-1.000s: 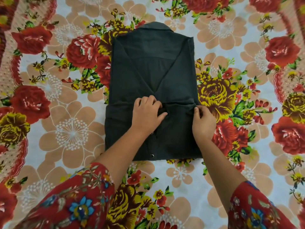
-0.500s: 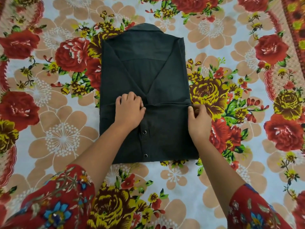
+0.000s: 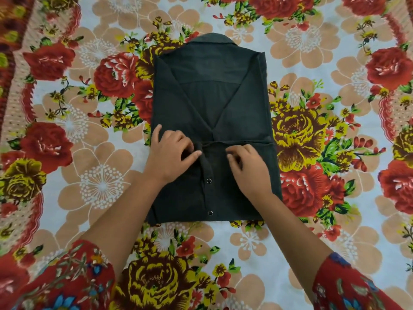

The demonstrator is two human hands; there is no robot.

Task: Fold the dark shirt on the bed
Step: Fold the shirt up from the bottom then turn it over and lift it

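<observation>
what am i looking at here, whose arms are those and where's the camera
There is no machine here. A person is working with bare hands, and the single picture comes from a camera worn on their head, looking forward and down. That is why both arms, in red flowered sleeves, reach in from the bottom edge. A flowered bedsheet covers the bed. On it lies the dark shirt, collar at the far end, sides folded in and the lower part turned up so that two snap buttons show. The left hand pinches bunched cloth at the crosswise fold. The right hand has its fingers curled at the same edge, and seems to pinch it too.
</observation>
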